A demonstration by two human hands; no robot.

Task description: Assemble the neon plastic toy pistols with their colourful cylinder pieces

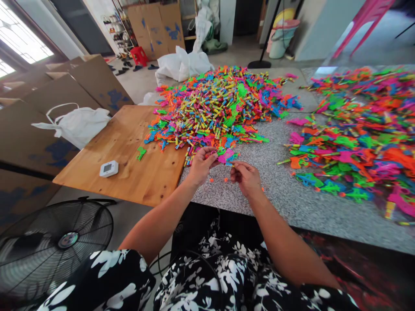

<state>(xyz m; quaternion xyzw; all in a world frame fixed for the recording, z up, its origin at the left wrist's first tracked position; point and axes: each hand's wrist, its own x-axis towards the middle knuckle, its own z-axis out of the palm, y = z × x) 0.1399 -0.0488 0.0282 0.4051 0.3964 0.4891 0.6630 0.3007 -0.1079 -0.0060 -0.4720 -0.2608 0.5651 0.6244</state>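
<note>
Head view — left hand: fingertips pinched on pink toy piece, at near edge of mixed pile. Right hand: fingers narrowed on slim stick, its tip beside the piece; contact unclear. Step, seemingly: lining up the two; calls for steady fingertips. Around: orange bits, near; second heap, right; white device, left. Obstruction: pile crowding far side.

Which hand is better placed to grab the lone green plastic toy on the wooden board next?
Probably the left hand: it's nearer the green plastic toy, though holding a pink toy. The right hand is farther off, also occupied.
</note>
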